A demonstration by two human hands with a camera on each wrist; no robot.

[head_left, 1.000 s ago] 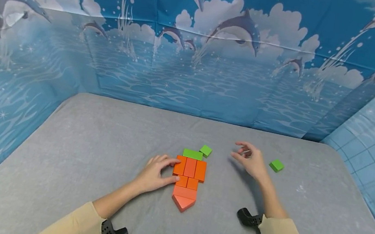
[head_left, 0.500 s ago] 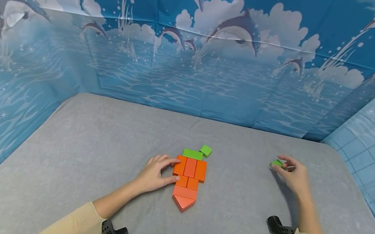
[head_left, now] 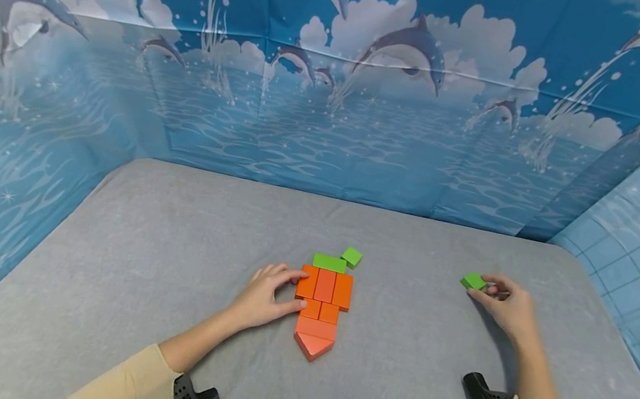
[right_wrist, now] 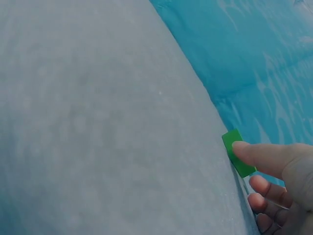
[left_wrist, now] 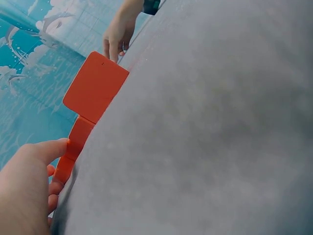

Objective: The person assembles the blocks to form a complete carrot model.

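Observation:
In the head view my left hand (head_left: 265, 296) holds the left side of a flat figure of orange blocks, its index finger and thumb at the orange block (head_left: 307, 282) there. The left wrist view shows the thumb against the orange block (left_wrist: 80, 132) and the other fingers partly hidden behind it. Far to the right, my right hand (head_left: 508, 307) pinches a small green block (head_left: 473, 281) by its near right side. That green block (right_wrist: 238, 152) appears under the thumb in the right wrist view, on the grey cloth.
A long green block (head_left: 329, 263) lies along the figure's far edge, with a tilted small green block (head_left: 351, 257) at its right corner. A pointed orange block (head_left: 312, 348) ends the figure nearest me. Dolphin-printed curtains (head_left: 330, 138) hang around the grey-covered table (head_left: 376, 392).
My right hand has moved right from beside the figure to the lone green block, which has its fingers on it now. The left hand and the orange figure have stayed put.

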